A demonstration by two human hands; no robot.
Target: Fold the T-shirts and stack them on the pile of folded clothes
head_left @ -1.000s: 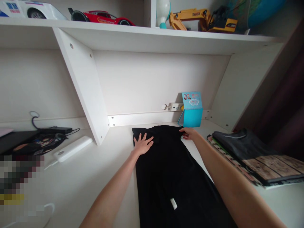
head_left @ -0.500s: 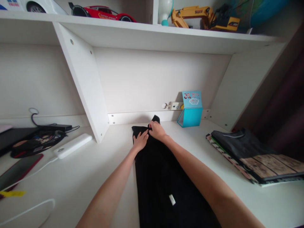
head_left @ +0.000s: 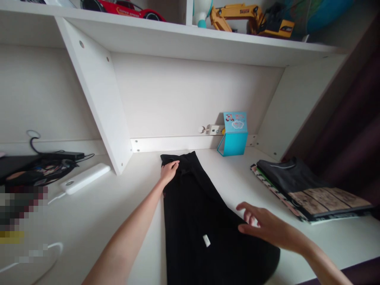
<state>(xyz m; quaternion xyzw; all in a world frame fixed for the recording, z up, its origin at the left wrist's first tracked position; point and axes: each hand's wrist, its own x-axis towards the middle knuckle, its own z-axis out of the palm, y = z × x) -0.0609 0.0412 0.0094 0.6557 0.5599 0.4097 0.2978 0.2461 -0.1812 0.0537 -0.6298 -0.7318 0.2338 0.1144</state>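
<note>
A black garment (head_left: 202,213) lies folded lengthwise on the white desk (head_left: 124,209), with a small white tag (head_left: 206,240) showing near its middle. My left hand (head_left: 169,171) rests flat on the garment's far left corner, fingers stretched out. Hovering over the garment's right edge nearer to me is my right hand (head_left: 261,225), its fingers loosely spread and holding nothing.
A blue desk calendar (head_left: 235,133) stands against the back wall. Folded dark clothing sits on a stack of boards (head_left: 308,190) at the right. A white power bank (head_left: 84,178), cables and a dark pouch (head_left: 38,172) lie at the left. Toy vehicles (head_left: 252,19) line the shelf above.
My right hand let go of the garment's far edge after folding it leftward and drew back toward me along the right side. The left hand stayed on the far corner.
</note>
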